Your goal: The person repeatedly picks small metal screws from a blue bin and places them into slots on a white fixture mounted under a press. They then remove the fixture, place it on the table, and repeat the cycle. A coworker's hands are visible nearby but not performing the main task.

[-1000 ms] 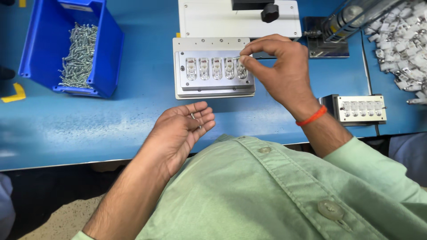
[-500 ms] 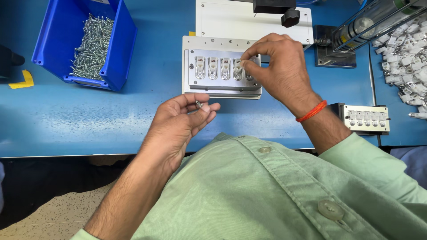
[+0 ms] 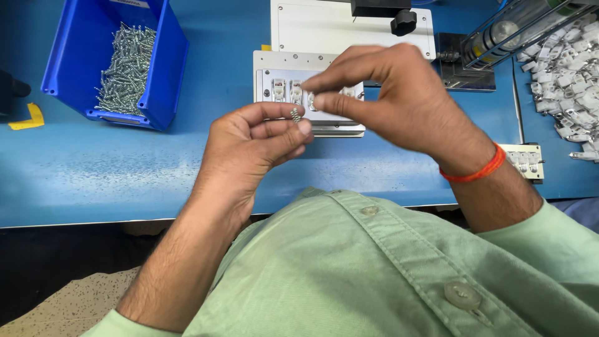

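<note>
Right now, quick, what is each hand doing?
Left hand: curled shut, holding a small spring at its fingertips.
Right hand: fingers pinched together just beside the spring; whether it holds anything cannot be told.

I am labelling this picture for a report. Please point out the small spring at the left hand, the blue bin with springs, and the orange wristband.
small spring [image 3: 296, 115], head view, its coil above the left fingertips.
blue bin [image 3: 163, 75], head view, its right outer wall.
orange wristband [image 3: 475, 172], head view, the band's middle on the right wrist.
</note>
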